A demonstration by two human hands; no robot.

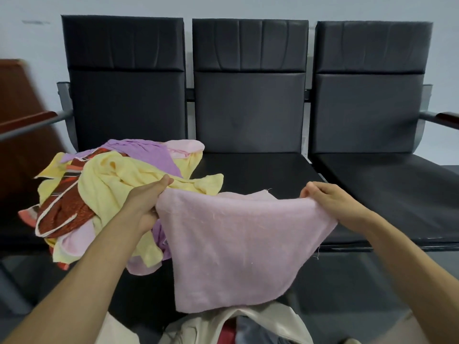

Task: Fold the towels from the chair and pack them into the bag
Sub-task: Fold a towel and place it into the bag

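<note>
Before a row of three black chairs (pixel 250 108), a person held a pink towel (pixel 236 244) stretched between both hands. The left hand (pixel 149 198) gripped the towel's upper left corner, fingers curled under the cloth and thumb lying along its top. The right hand (pixel 323 199) pinched the upper right corner, fingers bent over the edge. The towel hung from that top edge in front of the middle seat, its lower edge just above a cream bag (pixel 273 319) at the bottom of the view. The bag sat open-mouthed between the person's forearms, with red and grey-blue cloth showing inside; whether those were towels could not be told.

A pile (pixel 104 189) of unfolded towels lay heaped on the left seat, just beside the left hand and spilling over the seat's front. A yellow towel (pixel 119 180) lay on top and a purple towel (pixel 149 152) behind it. Pale pink pieces showed at the back and underneath, and a red patterned cloth (pixel 64 209) with white trim lay on the pile's left side.

A pale wall (pixel 248 6) rose behind the chairs. A brown wooden panel (pixel 15 95) stood at far left, and a wood-topped armrest (pixel 447 119) jutted out at far right.
</note>
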